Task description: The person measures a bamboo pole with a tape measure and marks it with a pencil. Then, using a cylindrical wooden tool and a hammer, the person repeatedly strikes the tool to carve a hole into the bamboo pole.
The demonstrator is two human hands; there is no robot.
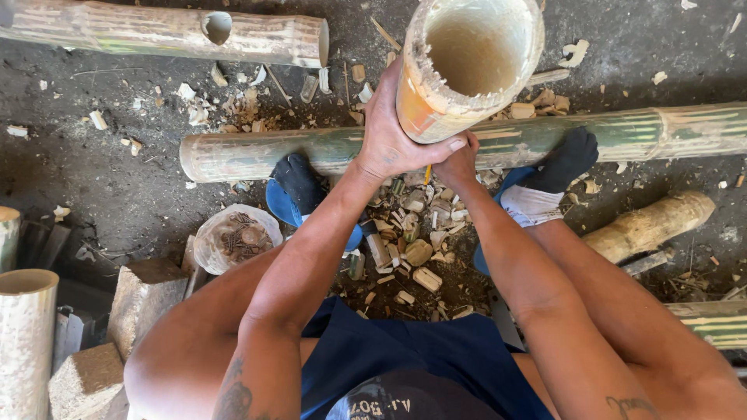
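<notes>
Bamboo is everywhere in this view. An upright hollow bamboo tube (467, 66) stands with its open end toward the camera, and the person holds it between the knees. The left hand (393, 128) is wrapped around the tube's left side, with the thumb lying along the lower rim, so it grips the tube firmly. The right hand (459, 163) is below the tube and mostly covered by it; it seems closed on something thin and yellow (427, 173), but I cannot tell for sure what it is.

Behind the tube a long green bamboo pole (583, 136) lies across the ground, and both feet in dark socks (572, 155) press against it. A second pole with a round hole (179, 33) lies further away at the top left. Many pale wood chips (412, 249) cover the dark ground between the legs. At the left is a clear plastic bag with small brown pieces (237, 237), next to a grey stone block (144, 292). A short thick log (650, 225) lies at the right, beside the right leg. More bamboo stands at the left edge (23, 342).
</notes>
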